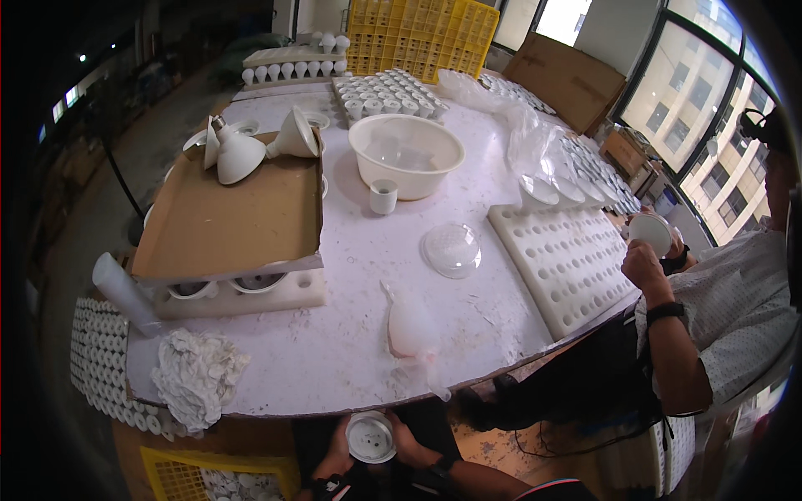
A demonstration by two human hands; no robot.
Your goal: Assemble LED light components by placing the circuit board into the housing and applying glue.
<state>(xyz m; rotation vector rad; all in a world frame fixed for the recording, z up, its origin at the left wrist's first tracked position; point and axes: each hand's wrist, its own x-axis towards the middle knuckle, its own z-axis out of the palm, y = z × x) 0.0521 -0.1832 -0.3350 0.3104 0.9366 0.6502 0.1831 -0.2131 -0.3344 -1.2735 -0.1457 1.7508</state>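
Observation:
Below the table's front edge, a round white lamp housing with a few small dark spots on its flat face is held up between my two hands. My left hand wraps its left side and my right hand grips the right side; some fingers are hidden behind it. On the table beyond lie a soft translucent bottle-shaped bag and a clear domed lamp cover. A crumpled white cloth rests at the near left corner.
A cardboard tray with cone-shaped lamps stands left. A white basin and small white cup sit mid-table. The holed foam board lies right, beside a co-worker holding a lamp part. A yellow crate stands below left.

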